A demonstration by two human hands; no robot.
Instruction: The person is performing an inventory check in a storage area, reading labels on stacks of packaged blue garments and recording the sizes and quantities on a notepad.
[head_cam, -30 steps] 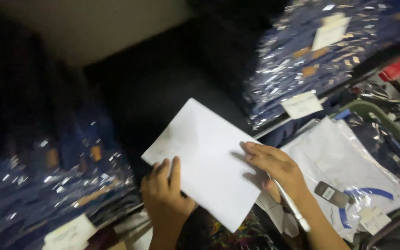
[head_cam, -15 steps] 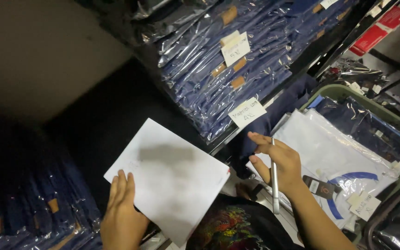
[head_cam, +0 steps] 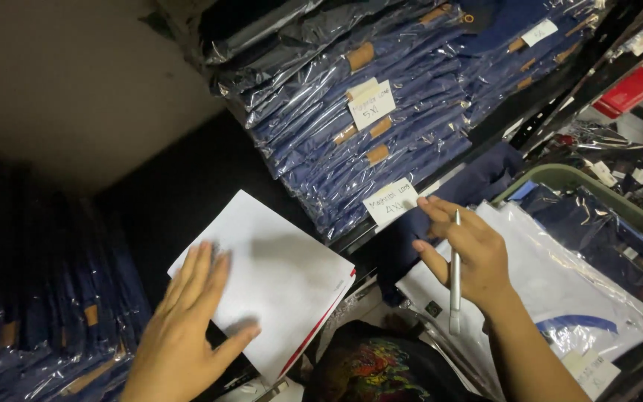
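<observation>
- Left hand [head_cam: 184,327]: open, fingers spread, palm flat on a white sheet of paper [head_cam: 273,279] that lies tilted over a dark shelf edge; nothing gripped.
- Right hand [head_cam: 466,249]: loosely closed around a silver pen [head_cam: 455,272], held upright along the palm, tip downward; forefinger extended to the lower handwritten size tag [head_cam: 391,201], touching or just short of it, not resolvable.
- Above and between the hands: stacked navy garments in clear plastic bags [head_cam: 381,112], with a second paper tag [head_cam: 370,103] higher up.
- Right of the right hand: green bin [head_cam: 560,179] holding white bagged garments [head_cam: 552,279].
- Risk, judged: sheet likely to slide or buckle, since a corner overhangs the shelf edge and only flat palm pressure holds it.
- Risk, judged: pen likely to slip, being pinched lightly while the forefinger is busy elsewhere.
- Risk, judged: tag easily nudged loose or smudged under the fingertip; glossy bags prone to sliding off the stack if pressed.
- Hidden or unclear: surface beneath the sheet lost in shadow; red edging under the sheet's lower corner unidentified; left wrist cut off by the frame edge; dim stack left of the left hand barely legible; colourful printed fabric [head_cam: 377,368] at the bottom only partly visible.
</observation>
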